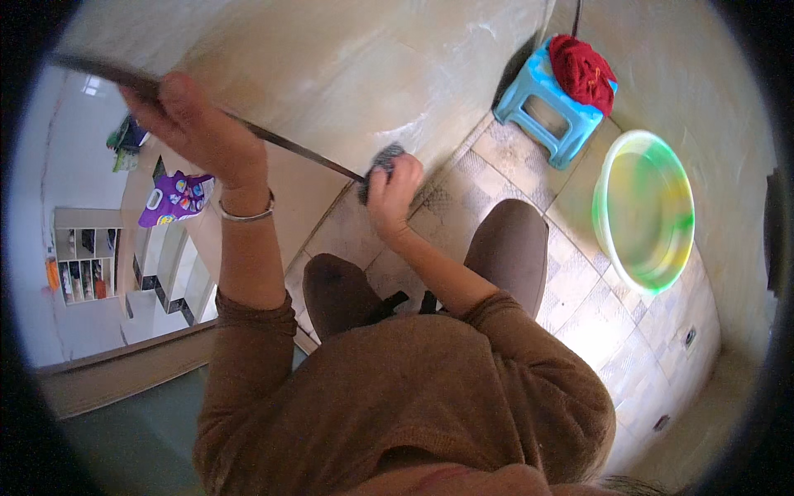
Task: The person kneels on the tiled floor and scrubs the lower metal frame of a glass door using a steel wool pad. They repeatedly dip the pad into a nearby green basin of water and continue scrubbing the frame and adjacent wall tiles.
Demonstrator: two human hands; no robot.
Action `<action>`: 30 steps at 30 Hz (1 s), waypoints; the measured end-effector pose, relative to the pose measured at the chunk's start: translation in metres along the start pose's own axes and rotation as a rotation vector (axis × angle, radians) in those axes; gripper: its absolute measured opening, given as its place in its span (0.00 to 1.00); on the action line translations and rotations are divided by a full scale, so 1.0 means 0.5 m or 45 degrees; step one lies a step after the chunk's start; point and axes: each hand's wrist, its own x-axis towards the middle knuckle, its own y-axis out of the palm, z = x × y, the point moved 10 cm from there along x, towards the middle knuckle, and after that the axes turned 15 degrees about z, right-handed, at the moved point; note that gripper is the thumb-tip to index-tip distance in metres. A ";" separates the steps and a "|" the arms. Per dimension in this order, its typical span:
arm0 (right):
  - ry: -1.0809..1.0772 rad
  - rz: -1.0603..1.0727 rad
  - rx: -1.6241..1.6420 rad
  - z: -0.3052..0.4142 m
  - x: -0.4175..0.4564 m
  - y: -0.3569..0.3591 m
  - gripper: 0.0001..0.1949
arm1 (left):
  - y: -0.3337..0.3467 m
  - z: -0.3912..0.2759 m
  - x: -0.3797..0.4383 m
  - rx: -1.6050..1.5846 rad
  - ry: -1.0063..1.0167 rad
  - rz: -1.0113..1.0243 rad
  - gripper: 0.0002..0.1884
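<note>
My left hand (201,133), with a bangle at its wrist, is raised at the upper left against a long dark strip (291,147), which looks like a door frame's edge. Its thumb lies on one side of the strip and the fingers on the other. My right hand (394,189) is shut on a grey scouring pad (379,170), pressed at the wall's low edge beside the strip's lower end. Whitish smears mark the tiled wall (397,80) just above the pad.
A blue plastic stool (536,127) stands in the corner with a red cloth (582,74) on top. Right of it is a green and yellow basin (648,211) on the tiled floor (577,310). Beyond the strip, a purple bag (177,198) and a shelf unit (87,260) show.
</note>
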 end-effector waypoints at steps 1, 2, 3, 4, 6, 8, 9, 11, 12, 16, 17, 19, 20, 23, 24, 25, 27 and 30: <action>-0.091 -0.033 0.064 0.038 -0.007 -0.007 0.13 | -0.004 -0.003 0.000 0.203 0.046 0.020 0.32; -0.074 -0.089 0.166 0.005 -0.016 0.000 0.14 | -0.009 -0.006 -0.004 0.409 0.087 0.031 0.30; 0.023 -0.122 0.182 -0.046 -0.026 0.011 0.14 | -0.010 -0.009 -0.009 0.609 0.135 0.028 0.29; 0.118 -0.156 0.201 -0.104 -0.037 0.026 0.14 | -0.005 -0.023 -0.005 0.536 0.085 0.015 0.30; 0.373 -0.154 0.211 -0.203 -0.057 0.052 0.15 | 0.007 -0.043 -0.020 0.864 0.224 0.121 0.30; 0.632 -0.120 0.158 -0.310 -0.079 0.076 0.17 | 0.007 -0.059 -0.016 0.920 0.226 0.111 0.30; 0.755 -0.107 0.136 -0.372 -0.089 0.089 0.18 | 0.000 -0.060 -0.008 0.817 0.157 0.062 0.29; 1.214 -0.071 0.318 -0.557 -0.122 0.123 0.20 | 0.011 -0.041 0.004 0.554 0.070 0.013 0.30; 1.390 -0.179 0.533 -0.587 -0.150 0.132 0.20 | 0.002 -0.026 0.001 0.443 0.012 -0.019 0.30; 1.579 -0.165 0.460 -0.601 -0.170 0.144 0.20 | 0.014 -0.018 0.006 0.653 -0.053 0.060 0.37; 1.580 -0.080 0.295 -0.592 -0.158 0.142 0.20 | 0.029 -0.013 0.006 0.465 -0.106 0.017 0.39; 1.267 0.106 0.176 -0.408 -0.152 0.128 0.19 | -0.018 -0.018 -0.015 0.431 -0.208 -0.049 0.42; 1.102 0.041 0.106 -0.342 -0.136 0.109 0.19 | -0.014 -0.016 -0.017 0.440 -0.202 -0.034 0.43; 0.934 -0.081 0.094 -0.321 -0.128 0.090 0.18 | -0.009 -0.014 -0.006 0.474 -0.132 0.057 0.42; 0.924 -0.103 0.112 -0.341 -0.130 0.095 0.18 | -0.009 -0.012 -0.008 0.491 -0.109 0.082 0.42; 1.097 -0.027 0.209 -0.396 -0.154 0.121 0.19 | -0.009 -0.017 -0.009 0.484 -0.115 0.062 0.41; 1.439 0.125 0.409 -0.517 -0.199 0.172 0.24 | -0.005 -0.024 -0.010 0.469 -0.122 0.022 0.39; 1.676 -0.126 1.254 -0.663 -0.250 0.242 0.27 | 0.013 -0.025 0.005 1.050 0.189 0.273 0.36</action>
